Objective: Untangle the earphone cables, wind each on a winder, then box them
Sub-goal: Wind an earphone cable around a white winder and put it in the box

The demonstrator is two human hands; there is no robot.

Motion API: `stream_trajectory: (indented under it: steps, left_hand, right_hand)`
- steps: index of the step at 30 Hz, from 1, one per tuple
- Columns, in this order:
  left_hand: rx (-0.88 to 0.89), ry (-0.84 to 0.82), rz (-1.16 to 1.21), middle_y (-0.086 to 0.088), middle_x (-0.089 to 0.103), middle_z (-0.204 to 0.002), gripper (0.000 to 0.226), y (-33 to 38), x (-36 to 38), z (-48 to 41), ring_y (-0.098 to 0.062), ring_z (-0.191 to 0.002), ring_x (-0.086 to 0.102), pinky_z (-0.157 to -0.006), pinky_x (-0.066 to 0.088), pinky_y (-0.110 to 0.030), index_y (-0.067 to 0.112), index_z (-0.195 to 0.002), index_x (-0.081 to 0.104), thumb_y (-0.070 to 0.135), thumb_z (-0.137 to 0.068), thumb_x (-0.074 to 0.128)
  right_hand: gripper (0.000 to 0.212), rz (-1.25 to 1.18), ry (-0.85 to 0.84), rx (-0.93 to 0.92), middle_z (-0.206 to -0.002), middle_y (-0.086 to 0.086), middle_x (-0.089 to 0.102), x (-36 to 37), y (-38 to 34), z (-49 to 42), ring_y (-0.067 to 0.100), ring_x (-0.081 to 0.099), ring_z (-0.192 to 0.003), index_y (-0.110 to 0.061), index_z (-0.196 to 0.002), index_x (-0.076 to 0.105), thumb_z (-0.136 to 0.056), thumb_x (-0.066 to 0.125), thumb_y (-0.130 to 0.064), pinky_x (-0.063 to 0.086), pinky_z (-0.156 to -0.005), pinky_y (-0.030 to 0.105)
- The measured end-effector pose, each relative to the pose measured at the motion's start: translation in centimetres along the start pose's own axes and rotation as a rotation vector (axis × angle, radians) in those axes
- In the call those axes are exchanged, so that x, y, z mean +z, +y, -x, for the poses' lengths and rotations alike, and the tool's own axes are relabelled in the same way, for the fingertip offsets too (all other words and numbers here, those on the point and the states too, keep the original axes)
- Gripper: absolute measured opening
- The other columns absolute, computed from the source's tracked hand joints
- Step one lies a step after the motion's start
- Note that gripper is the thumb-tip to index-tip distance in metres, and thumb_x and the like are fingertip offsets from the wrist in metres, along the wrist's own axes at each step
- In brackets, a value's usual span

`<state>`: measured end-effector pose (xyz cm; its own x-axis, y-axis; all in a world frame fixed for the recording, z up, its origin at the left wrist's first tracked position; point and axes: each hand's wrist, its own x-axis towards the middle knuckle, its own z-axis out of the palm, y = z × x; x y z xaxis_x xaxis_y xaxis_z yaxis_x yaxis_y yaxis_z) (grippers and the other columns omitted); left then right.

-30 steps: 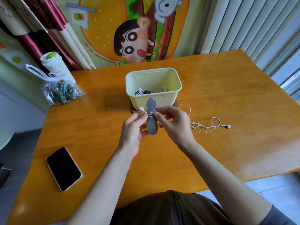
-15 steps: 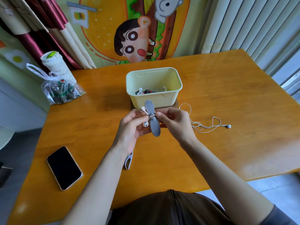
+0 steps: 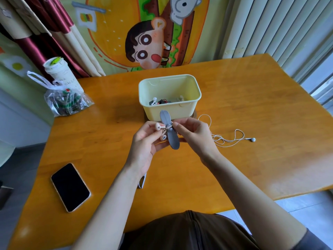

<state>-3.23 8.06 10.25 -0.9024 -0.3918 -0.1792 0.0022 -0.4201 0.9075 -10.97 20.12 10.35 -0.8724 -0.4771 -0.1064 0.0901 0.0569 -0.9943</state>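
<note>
Winder point(image 3: 170, 136) gripped in left hand point(image 3: 146, 143) above table point(image 3: 252, 105), just before box point(image 3: 183, 110), cable point(image 3: 220, 139) pinched at its waist by right hand point(image 3: 195, 134). Looks light, limp, snag-prone; calls for a pinch close to winder.

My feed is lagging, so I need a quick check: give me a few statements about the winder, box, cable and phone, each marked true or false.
1. The left hand and right hand both hold the winder. True.
2. The box is empty. False: earphones lie in it.
3. Loose cable lies on the table, right of the hands. True.
4. The phone is in the box. False: it lies on the table, left of the arms.
</note>
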Motion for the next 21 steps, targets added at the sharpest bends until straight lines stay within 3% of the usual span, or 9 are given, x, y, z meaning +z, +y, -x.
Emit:
stream_trajectory:
  steps: [5, 12, 15, 17, 21]
  left_hand:
    - [-0.011, -0.027, -0.006, 0.0, 0.057, -0.07, 0.021, 0.24, 0.51, -0.05, -0.009, -0.064, 0.055, -0.071, 0.056, -0.032, 0.011, -0.084, 0.058, -0.003, -0.094, 0.045]
    - [-0.025, 0.031, 0.007, 0.001, 0.062, -0.07, 0.02, 0.31, 0.62, -0.57, -0.01, -0.065, 0.057, -0.067, 0.056, -0.03, 0.009, -0.087, 0.059, -0.004, -0.093, 0.045]
    - [-0.045, 0.031, 0.013, -0.01, 0.066, -0.087, 0.018, 0.38, 0.41, -0.72, -0.017, -0.077, 0.063, -0.068, 0.056, -0.029, 0.007, -0.093, 0.06, 0.0, -0.094, 0.044]
    - [-0.046, 0.017, -0.007, -0.014, 0.066, -0.095, 0.016, 0.4, 0.35, -0.65, -0.02, -0.081, 0.066, -0.068, 0.055, -0.027, 0.006, -0.098, 0.06, 0.0, -0.094, 0.046]
    - [-0.021, 0.057, -0.058, -0.014, 0.067, -0.101, 0.024, 0.17, 0.12, -0.77, -0.019, -0.083, 0.068, -0.069, 0.056, -0.027, 0.009, -0.108, 0.056, -0.006, -0.089, 0.055]
  right_hand:
    - [0.011, 0.03, 0.025, -0.069, -0.095, 0.004, 0.069, -0.08, 0.02, 0.02, 0.012, 0.067, -0.086, -0.015, -0.102, 0.063, -0.092, 0.058, -0.014, 0.054, -0.063, 0.021]
    - [0.018, 0.005, -0.033, -0.129, -0.085, -0.008, 0.065, 0.2, -0.12, 0.15, 0.007, 0.063, -0.081, -0.018, -0.091, 0.063, -0.094, 0.051, -0.006, 0.053, -0.068, 0.021]
    - [0.011, 0.091, -0.068, -0.116, -0.095, -0.01, 0.065, 0.13, 0.11, 0.14, 0.005, 0.06, -0.083, -0.024, -0.099, 0.063, -0.092, 0.058, -0.017, 0.051, -0.071, 0.02]
    - [0.019, 0.17, -0.08, -0.128, -0.099, -0.014, 0.063, -0.02, 0.14, 0.19, -0.003, 0.056, -0.079, -0.024, -0.106, 0.061, -0.087, 0.065, -0.024, 0.046, -0.066, 0.014]
    - [0.025, 0.191, -0.09, -0.102, -0.1, -0.018, 0.06, -0.23, 0.22, -0.06, -0.001, 0.056, -0.08, -0.024, -0.106, 0.059, -0.084, 0.069, -0.022, 0.045, -0.065, 0.01]
